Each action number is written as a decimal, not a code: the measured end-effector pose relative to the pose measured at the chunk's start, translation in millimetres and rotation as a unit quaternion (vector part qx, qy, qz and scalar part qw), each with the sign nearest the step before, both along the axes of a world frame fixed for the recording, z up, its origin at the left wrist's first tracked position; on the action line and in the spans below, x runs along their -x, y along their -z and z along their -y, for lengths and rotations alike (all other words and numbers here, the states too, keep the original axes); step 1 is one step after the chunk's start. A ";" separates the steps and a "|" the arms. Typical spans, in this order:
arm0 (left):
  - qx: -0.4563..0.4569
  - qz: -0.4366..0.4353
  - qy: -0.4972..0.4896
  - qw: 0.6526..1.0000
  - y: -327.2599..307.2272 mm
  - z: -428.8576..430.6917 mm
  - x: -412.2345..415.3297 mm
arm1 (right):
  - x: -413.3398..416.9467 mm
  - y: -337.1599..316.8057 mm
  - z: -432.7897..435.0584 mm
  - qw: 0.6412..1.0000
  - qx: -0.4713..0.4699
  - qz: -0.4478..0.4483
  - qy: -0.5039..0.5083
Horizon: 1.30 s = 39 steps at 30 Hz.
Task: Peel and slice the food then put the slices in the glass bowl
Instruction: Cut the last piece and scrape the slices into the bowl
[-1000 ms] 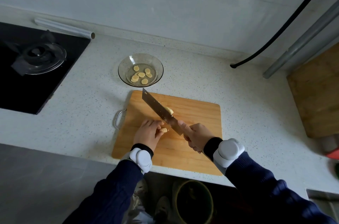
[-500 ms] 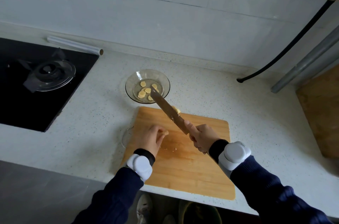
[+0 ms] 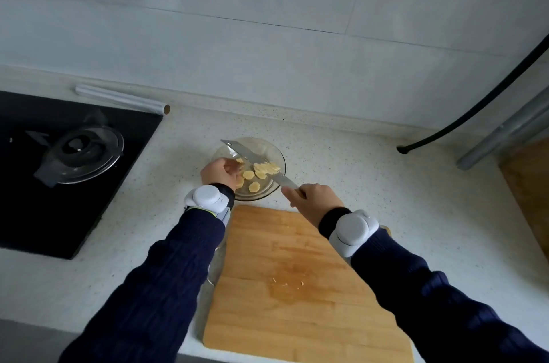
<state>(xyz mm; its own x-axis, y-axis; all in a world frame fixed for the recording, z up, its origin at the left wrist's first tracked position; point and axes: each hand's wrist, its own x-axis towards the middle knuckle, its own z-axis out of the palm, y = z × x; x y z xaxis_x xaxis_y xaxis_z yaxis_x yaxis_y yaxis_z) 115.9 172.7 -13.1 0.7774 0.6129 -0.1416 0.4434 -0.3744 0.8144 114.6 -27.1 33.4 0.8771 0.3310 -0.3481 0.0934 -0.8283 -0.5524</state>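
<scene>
Nearest me I see the wooden cutting board (image 3: 300,288) lying on the speckled tabletop (image 3: 371,178), bare apart from a wet patch and a few small pale scraps (image 3: 289,282) near its middle. Both dark blue sleeves (image 3: 166,273) reach across it, each wrist carrying a white band (image 3: 208,198).

Just past the board's far edge, my right hand (image 3: 312,199) is closed around the handle of a cleaver (image 3: 252,157). I see its blade slanting up and left across the glass bowl (image 3: 276,154), held over it and hiding part of the inside. A cluster of pale yellow slices (image 3: 266,168) rests against the blade's face above the bowl's middle.

My left hand (image 3: 219,172) sits at the bowl's near-left rim, fingers curled in toward the blade. It seems to pinch a slice at the fingertips, but I cannot tell for sure.

The bowl stands on the tabletop just beyond the board's far-left corner. Inside it I see several more yellow slices lying on the bottom, some partly hidden by my left hand.

To the left, well apart, is a black cooktop (image 3: 44,214) with a burner (image 3: 80,151). Behind it a roll of foil (image 3: 121,99) lies along the wall. Far right, a black hose (image 3: 475,107) and a grey pipe (image 3: 505,131) run down to the tabletop, and another wooden board (image 3: 531,184) shows at the edge.
</scene>
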 end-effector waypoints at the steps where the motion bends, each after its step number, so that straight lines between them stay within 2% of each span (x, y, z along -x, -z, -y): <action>1: 0.036 0.013 -0.006 0.999 1.3 -4.2 -4.1 | -4.1 0.6 -4.0 1.000 0.009 0.010 -0.005; 4: 0.037 0.011 0.006 0.999 -1.6 -12.9 -9.4 | -13.8 0.8 -14.8 0.997 0.062 0.046 -0.030; 6: -0.028 0.021 -0.006 0.999 -9.8 -14.4 -7.2 | -19.9 0.8 -21.1 0.993 0.091 0.059 -0.038; 9: -0.135 0.105 -0.009 0.985 -23.9 -11.2 2.5 | -28.4 2.8 -30.2 0.988 0.126 0.076 -0.051; 11: -0.168 0.127 0.081 0.974 -26.1 -8.7 8.3 | -31.0 4.2 -32.0 0.985 0.139 0.085 -0.060; 14: -0.203 0.037 0.244 0.947 -22.2 -16.8 0.9 | -39.3 6.3 -35.9 0.983 0.149 0.075 -0.079; 16: -0.221 -0.002 0.291 0.931 -21.3 -24.1 -7.4 | -44.1 6.9 -37.3 0.982 0.151 0.067 -0.091; 20: -0.214 0.014 0.336 0.917 -23.0 -36.1 -14.2 | -46.3 8.2 -36.7 0.981 0.147 0.067 -0.104; 26: -0.160 0.053 0.269 0.948 -30.7 -41.9 -34.6 | -47.1 8.6 -37.1 0.973 0.162 0.081 -0.142; 29: -0.136 0.036 0.264 0.954 -30.2 -42.5 -48.1 | -46.8 10.6 -39.6 0.971 0.161 0.086 -0.157; 33: -0.162 0.024 0.276 0.947 -22.6 -44.8 -47.8 | -47.9 13.1 -40.4 0.970 0.156 0.089 -0.162; 39: -0.151 -0.004 0.321 0.935 -14.4 -52.6 -24.5 | -49.8 11.2 -37.0 0.970 0.147 0.088 -0.170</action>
<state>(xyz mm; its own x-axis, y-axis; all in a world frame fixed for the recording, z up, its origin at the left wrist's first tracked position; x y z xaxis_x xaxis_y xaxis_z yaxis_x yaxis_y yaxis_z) 140.4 225.3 1.3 0.9984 0.0329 -0.0458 0.0543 -0.7780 0.6259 164.5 9.9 22.2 0.7888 0.5212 -0.3259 0.4607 -0.8522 -0.2479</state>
